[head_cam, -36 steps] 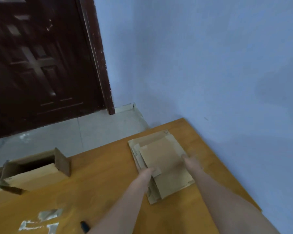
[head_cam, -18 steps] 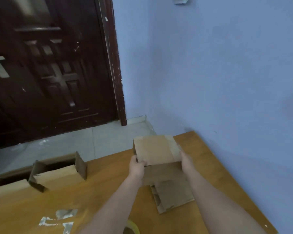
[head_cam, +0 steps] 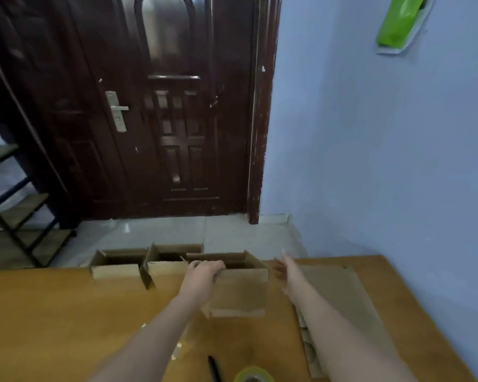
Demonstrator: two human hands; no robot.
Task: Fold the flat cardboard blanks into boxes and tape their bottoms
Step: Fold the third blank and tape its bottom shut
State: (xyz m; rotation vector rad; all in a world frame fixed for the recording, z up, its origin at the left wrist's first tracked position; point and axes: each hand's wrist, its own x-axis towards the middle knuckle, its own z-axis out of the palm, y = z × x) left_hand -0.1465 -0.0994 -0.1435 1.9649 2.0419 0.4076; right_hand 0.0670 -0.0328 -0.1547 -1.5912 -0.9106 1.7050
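Cardboard box gripped at its rim by left hand; right hand hovers open beside it.

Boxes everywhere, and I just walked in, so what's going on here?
A person is making cardboard boxes at a wooden table. Their left hand grips the rim of an opened box; the right hand is open beside it, above the flat blanks. Two open boxes sit at the far edge; a tape roll lies near.

No legible txt or labels anywhere.
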